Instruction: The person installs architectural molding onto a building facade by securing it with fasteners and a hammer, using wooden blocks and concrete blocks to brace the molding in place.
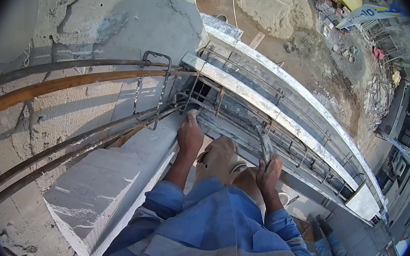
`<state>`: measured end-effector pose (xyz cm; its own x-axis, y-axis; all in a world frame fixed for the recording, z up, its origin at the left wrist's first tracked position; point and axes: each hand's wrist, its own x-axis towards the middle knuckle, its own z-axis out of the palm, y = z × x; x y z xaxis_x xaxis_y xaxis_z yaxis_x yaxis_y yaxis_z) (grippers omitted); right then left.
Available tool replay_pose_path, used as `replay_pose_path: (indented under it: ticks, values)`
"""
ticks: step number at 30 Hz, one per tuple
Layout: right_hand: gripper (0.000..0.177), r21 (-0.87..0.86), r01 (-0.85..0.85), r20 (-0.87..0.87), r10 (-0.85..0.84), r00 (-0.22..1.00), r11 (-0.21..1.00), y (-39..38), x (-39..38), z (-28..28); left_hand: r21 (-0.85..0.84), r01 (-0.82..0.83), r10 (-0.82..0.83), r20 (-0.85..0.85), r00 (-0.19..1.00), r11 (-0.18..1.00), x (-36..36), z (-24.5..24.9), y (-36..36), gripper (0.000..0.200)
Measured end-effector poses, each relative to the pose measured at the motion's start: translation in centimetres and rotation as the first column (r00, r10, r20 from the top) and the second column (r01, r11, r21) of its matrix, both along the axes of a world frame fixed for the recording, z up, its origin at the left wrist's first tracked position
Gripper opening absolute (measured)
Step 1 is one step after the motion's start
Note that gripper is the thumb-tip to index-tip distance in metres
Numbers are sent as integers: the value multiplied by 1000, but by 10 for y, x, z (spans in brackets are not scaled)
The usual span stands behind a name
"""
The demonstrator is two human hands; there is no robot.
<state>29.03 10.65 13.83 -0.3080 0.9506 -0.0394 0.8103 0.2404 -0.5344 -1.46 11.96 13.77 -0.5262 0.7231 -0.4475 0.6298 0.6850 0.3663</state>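
My right hand is closed around the lower end of a long, worn grey hand tool. Its head points up toward the steel bars, and its exact kind is hard to make out. My left hand is closed, fingertips up, beside the place where several rebars meet the reinforcement cage. What its fingers pinch, if anything, is hidden. Just left of that hand, a bent rebar stirrup hangs around the long rusty rebars. The cage runs right, inside a beam form with a pale board along it.
A grey block wall stands at my left, below a cracked plastered surface. Beyond the outer form edge the ground drops away, with a sand pile below. Another person's legs show at lower right.
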Motion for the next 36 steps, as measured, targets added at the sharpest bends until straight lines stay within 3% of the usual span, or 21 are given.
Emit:
replay_pose_path:
  ticks: [3, 7, 9, 11, 12, 14, 16, 17, 19, 20, 21, 23, 24, 26, 27, 28, 29, 31, 33, 36]
  values:
    - [38, 102, -36, 4, 36, 999, 994, 2, -1, -10, 36, -36, 38, -49, 998, 999, 3, 1, -1, 43]
    - [40, 91, -117, 25, 115, 993, 989, 5, 5, -15, 101, -1, 14, -125, 992, 995, 5, -8, -8, 46]
    - [40, 270, -134, -23, 145, 989, 954, 6, 5, -25, 119, -38, 54, -135, 989, 992, 4, -20, -8, 48]
    - [39, 340, -155, -19, 172, 985, 928, 8, 6, -31, 411, -5, 62, -125, 990, 912, 5, -21, -14, 51]
    - [39, 377, -165, 13, 173, 985, 911, 8, 6, -33, 430, -13, 83, -144, 986, 903, 5, -20, -19, 51]
    - [39, 429, -196, 46, 195, 980, 882, 8, 11, -37, 761, 277, 10, -349, 937, 586, 9, -20, -34, 51]
    - [36, 518, -209, 21, 232, 972, 830, 11, 12, -40, 804, 452, 56, -509, 859, 386, 16, -35, -80, 49]
    - [33, 570, -202, -1, 247, 969, 797, 10, 10, -44, 804, 459, 76, -521, 850, 377, 24, -60, -99, 49]
    - [29, 708, -210, 34, 263, 964, 674, 13, 18, -67, 859, 470, 467, -506, 725, 202, 38, -106, -134, 48]
    - [29, 770, -177, 22, 251, 968, 614, 15, 13, -70, 905, 376, 591, -416, 691, 197, 42, -136, -142, 47]
    - [29, 820, -146, 12, 238, 971, 554, 15, 8, -72, 976, 195, 643, -208, 737, 92, 46, -165, -147, 46]
    - [31, 821, -128, 18, 199, 980, 557, 12, 5, -74, 968, 50, 644, -203, 738, 247, 47, -195, -154, 52]
    - [33, 803, -123, 34, 161, 986, 583, 11, 6, -69, 971, 63, 643, -199, 740, 229, 42, -211, -157, 52]
    - [34, 824, -101, 20, 149, 989, 558, 10, 5, -66, 925, 168, 523, -335, 783, 341, 26, -228, -155, 62]
    - [35, 827, -96, 19, 142, 990, 554, 11, 3, -69, 928, 177, 524, -335, 783, 329, 29, -219, -152, 62]
    - [30, 882, -100, 37, 144, 989, 461, 14, 4, -73, 946, 104, 533, -262, 804, 308, 36, -212, -150, 65]
    - [30, 887, -97, 34, 145, 989, 452, 15, 4, -74, 958, 30, 544, -189, 818, 287, 40, -206, -147, 69]
    - [26, 895, -86, 28, 138, 990, 439, 16, 4, -77, 971, 105, 592, -216, 777, 216, 28, -200, -138, 72]
    - [25, 898, -79, 20, 137, 990, 433, 18, 4, -81, 868, 275, 652, -492, 577, 413, 26, -196, -137, 73]
    - [22, 906, -47, -9, 131, 991, 421, 19, 3, -81, 865, 277, 647, -497, 578, 417, 26, -194, -135, 73]
